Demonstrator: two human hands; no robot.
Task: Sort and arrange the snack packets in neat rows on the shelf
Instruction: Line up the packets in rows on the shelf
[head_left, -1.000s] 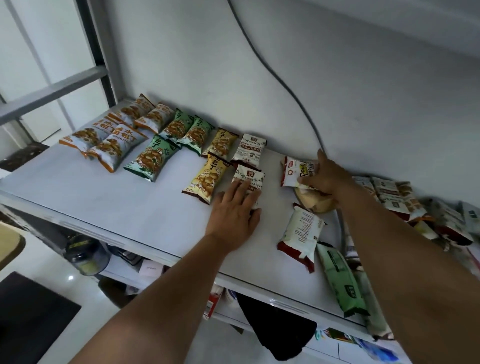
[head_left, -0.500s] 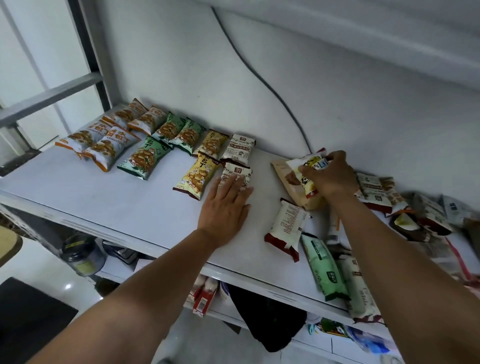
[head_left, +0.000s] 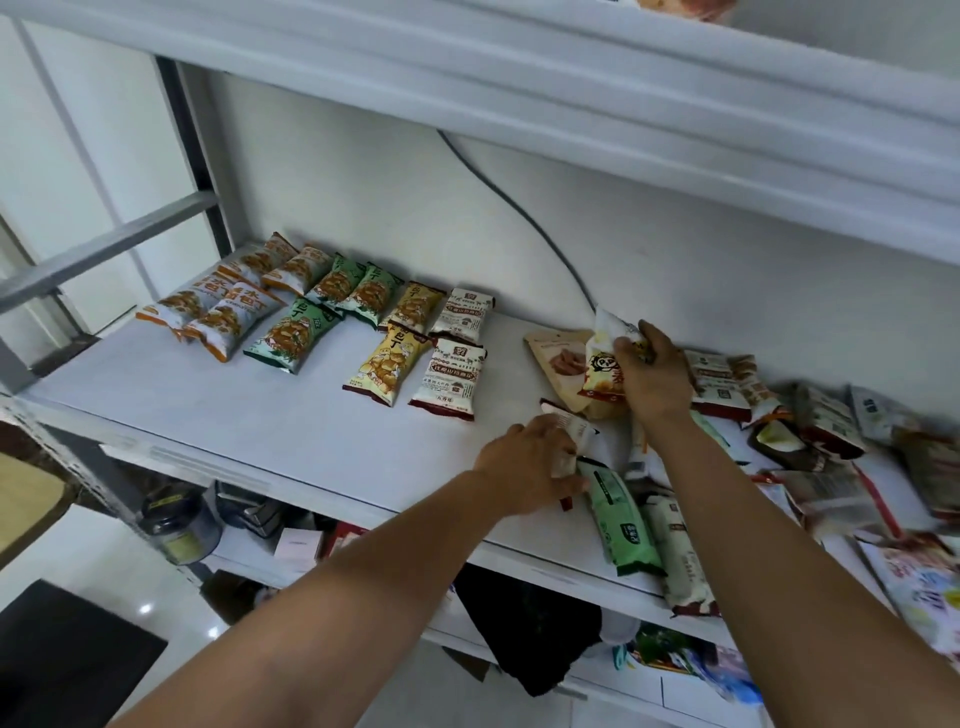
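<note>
We see sorted rows at the shelf's (head_left: 260, 415) back left: orange-white packets (head_left: 218, 312), green packets (head_left: 293, 338), yellow packets (head_left: 387, 366), then white-and-brown packets (head_left: 452, 376). Left hand (head_left: 524, 467) grips a white-and-red packet (head_left: 569, 428) near the front edge. Right hand (head_left: 657, 374) holds a yellow-and-white packet (head_left: 602, 364) over a beige pouch (head_left: 556, 358) by the back edge. A light-green packet (head_left: 621, 519) lies at the front edge, just beside the left hand. A loose pile of packets (head_left: 810, 431) covers the right end.

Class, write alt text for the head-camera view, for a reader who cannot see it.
A person's right hand holds a yellow packet and the left hand grips a white packet at a white shelf. Sorted rows of packets lie toward the left of the picture, with a loose pile toward the right.
</note>
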